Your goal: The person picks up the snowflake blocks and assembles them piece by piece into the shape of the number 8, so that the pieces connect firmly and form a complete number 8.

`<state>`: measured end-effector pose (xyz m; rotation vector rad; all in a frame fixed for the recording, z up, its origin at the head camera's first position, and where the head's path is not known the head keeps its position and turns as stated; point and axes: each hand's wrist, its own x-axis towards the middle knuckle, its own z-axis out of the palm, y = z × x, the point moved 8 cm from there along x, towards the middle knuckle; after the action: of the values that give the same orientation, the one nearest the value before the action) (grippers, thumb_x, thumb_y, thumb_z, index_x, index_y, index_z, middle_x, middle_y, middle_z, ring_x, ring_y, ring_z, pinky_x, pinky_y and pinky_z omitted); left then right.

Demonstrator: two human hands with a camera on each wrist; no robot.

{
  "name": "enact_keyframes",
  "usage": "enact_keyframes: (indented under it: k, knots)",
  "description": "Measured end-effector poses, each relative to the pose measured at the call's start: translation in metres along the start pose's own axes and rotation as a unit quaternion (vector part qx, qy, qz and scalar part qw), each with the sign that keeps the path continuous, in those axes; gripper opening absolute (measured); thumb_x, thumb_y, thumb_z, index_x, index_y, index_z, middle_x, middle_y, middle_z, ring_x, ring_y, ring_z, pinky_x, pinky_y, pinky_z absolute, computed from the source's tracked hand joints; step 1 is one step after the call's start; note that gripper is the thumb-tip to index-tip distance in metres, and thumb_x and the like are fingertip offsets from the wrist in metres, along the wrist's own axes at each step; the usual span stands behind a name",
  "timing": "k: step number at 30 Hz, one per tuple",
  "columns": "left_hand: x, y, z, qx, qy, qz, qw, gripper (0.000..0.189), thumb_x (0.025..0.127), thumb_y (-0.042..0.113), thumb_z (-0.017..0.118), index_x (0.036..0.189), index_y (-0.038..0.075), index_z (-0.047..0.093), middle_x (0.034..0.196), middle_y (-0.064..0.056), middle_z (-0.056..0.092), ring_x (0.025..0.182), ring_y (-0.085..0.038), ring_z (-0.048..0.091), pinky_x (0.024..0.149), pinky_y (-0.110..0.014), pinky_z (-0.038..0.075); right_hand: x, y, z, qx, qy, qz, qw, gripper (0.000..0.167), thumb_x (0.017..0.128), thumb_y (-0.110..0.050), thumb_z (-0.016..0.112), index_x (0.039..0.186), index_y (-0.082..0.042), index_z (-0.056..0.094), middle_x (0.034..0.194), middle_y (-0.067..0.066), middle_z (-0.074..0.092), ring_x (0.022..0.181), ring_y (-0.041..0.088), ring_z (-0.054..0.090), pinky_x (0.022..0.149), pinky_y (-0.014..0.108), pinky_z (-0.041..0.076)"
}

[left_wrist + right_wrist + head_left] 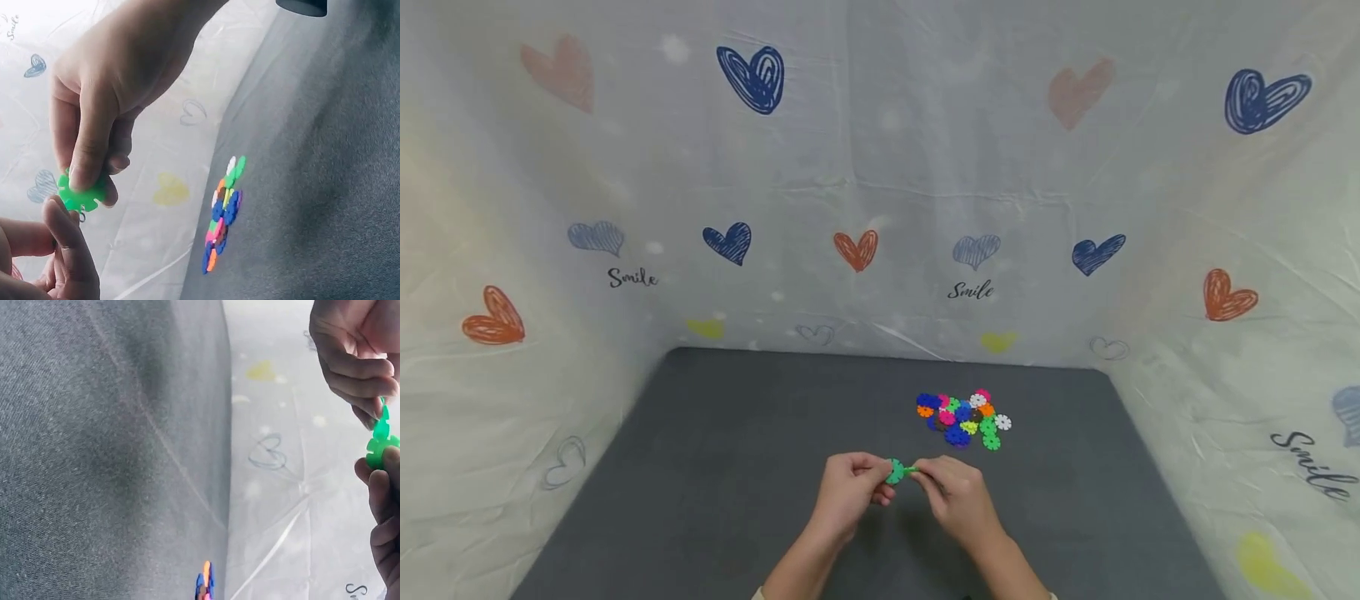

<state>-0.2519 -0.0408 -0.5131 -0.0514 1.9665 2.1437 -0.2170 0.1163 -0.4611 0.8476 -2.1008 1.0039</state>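
In the head view my left hand [847, 490] pinches a teal-green notched plastic disc [895, 472] between thumb and fingers, its flat face showing. My right hand [959, 497] pinches a second, brighter green notched disc [911, 469], seen edge-on. The two discs meet at their rims, roughly at right angles. The right wrist view has the teal disc [380, 427] above the bright green disc [376, 454], one against the other. From the left wrist the bright green disc [81, 194] appears face-on under the right thumb; left fingertips cover most of the teal one.
Beyond the hands, slightly right, lies a loose pile of notched discs [957, 436] in blue, pink, orange, white, green, yellow and brown. They rest on a dark grey tabletop [737, 442]. A pale curtain [895, 167] printed with hearts surrounds the back and sides.
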Motion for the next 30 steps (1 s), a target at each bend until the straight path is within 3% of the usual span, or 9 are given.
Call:
enact_keyframes:
  k: [4,11,18,24,30]
  knots:
    - [0.000,0.004,0.004,0.007,-0.010,0.001,0.9999,0.022,0.093,0.010,0.071,0.094,-0.012,0.071,0.075,-0.015,0.073,0.054,-0.011,0.065,0.055,-0.026,0.058,0.000,0.001,-0.004,0.011,-0.006,-0.005,0.9999,0.005,0.086,-0.002,0.078,0.090,-0.005,0.076,0.075,0.000,0.071,0.061,0.003,0.058,0.060,0.012,0.049]
    - [-0.001,0.012,-0.001,0.005,-0.003,-0.008,0.9999,0.024,0.094,0.015,0.072,0.096,-0.010,0.073,0.073,-0.009,0.072,0.055,-0.012,0.066,0.057,-0.029,0.059,0.006,0.004,-0.006,0.018,-0.029,0.058,0.9977,0.005,0.088,-0.006,0.077,0.091,-0.010,0.076,0.073,-0.006,0.068,0.060,-0.004,0.050,0.055,0.010,0.045]
    - [-0.005,0.015,-0.015,-0.026,0.039,-0.020,0.9987,0.024,0.092,0.013,0.072,0.094,-0.011,0.072,0.070,-0.005,0.070,0.055,-0.011,0.064,0.055,-0.025,0.057,0.004,0.004,-0.021,0.055,-0.012,0.119,0.9913,0.013,0.087,-0.001,0.076,0.090,-0.013,0.075,0.071,-0.011,0.067,0.056,-0.002,0.053,0.050,0.012,0.044]
    - [-0.010,0.017,-0.001,-0.029,-0.005,-0.044,0.9986,0.023,0.091,0.012,0.072,0.095,-0.010,0.072,0.068,-0.005,0.070,0.055,-0.010,0.065,0.056,-0.025,0.058,0.008,0.000,-0.017,0.081,-0.023,0.115,0.9898,0.013,0.091,-0.004,0.074,0.098,-0.014,0.075,0.080,-0.007,0.071,0.062,0.001,0.054,0.056,0.014,0.046]
    - [-0.010,0.018,0.004,-0.046,-0.010,-0.052,0.9976,0.023,0.090,0.009,0.070,0.097,-0.013,0.071,0.069,-0.005,0.070,0.054,-0.008,0.064,0.055,-0.023,0.057,0.012,-0.005,-0.018,0.058,-0.024,0.091,0.9938,0.015,0.089,-0.001,0.075,0.098,-0.013,0.074,0.083,-0.007,0.070,0.066,0.000,0.055,0.060,0.012,0.046]
